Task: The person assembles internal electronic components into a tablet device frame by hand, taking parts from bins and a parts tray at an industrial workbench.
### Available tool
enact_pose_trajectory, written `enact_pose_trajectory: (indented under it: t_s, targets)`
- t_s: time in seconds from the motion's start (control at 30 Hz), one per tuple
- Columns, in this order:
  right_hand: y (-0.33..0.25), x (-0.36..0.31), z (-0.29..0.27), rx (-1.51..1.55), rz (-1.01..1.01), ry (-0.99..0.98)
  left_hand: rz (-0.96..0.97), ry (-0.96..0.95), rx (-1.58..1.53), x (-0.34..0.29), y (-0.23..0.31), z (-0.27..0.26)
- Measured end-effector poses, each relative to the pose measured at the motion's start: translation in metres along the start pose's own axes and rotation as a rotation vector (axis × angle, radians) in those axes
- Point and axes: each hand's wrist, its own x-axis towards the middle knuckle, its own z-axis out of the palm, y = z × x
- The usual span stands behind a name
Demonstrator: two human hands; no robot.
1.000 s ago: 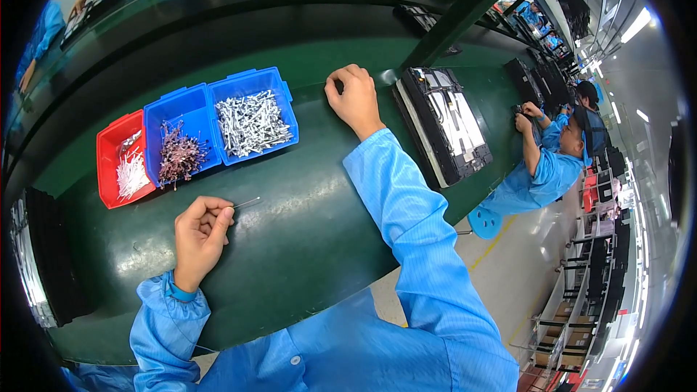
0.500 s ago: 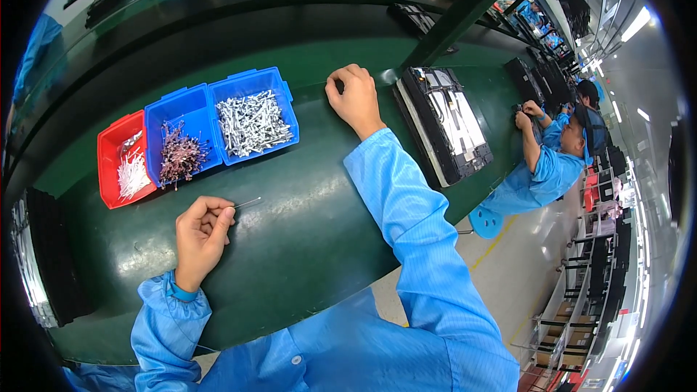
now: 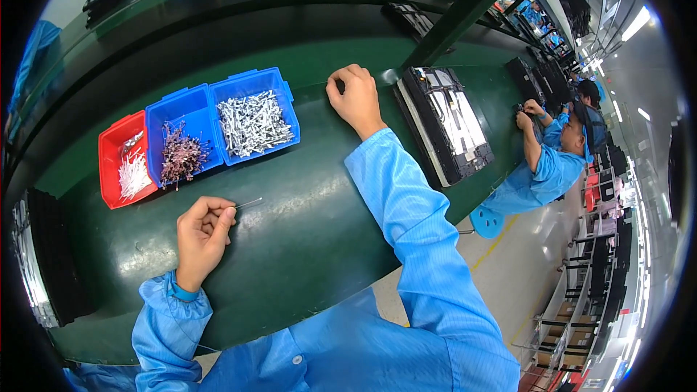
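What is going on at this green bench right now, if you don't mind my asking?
A person in a blue smock sits at a green work surface. Their left hand pinches a thin metal pin just above the surface. The right hand rests closed near a dark opened device. Three bins sit beyond the hands: a red bin of pale parts, a blue bin of reddish parts, and another blue bin of silvery parts. A co-worker works farther along.

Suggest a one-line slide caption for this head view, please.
Left hand pinches a thin metal pin on the green belt; right hand rests fisted beside the blue bin.
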Motion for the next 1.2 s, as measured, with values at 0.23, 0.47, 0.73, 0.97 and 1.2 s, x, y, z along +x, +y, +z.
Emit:
enact_pose_trajectory:
  t_s: [0.23,0.47,0.73,0.97,1.2]
  targets:
    - [0.0032,-0.0016,0.0012,0.016,0.034,-0.028,-0.003,0.019,-0.011,0.0006,0.0035,0.0026]
    - [0.006,-0.0026,0.0033,0.017,-0.002,0.009,-0.01,0.013,-0.006,0.0008,0.0016,0.0022]
    - [0.0074,-0.0028,0.0049,0.017,-0.002,0.011,-0.023,0.034,0.013,-0.0005,0.0037,0.0024]
    - [0.0051,-0.0031,0.0032,0.008,0.0,0.01,-0.009,0.047,0.009,-0.0012,0.001,0.0026]
    - [0.0051,-0.0045,0.0027,0.011,0.008,0.008,-0.028,0.045,0.0,-0.0022,0.0029,0.0033]
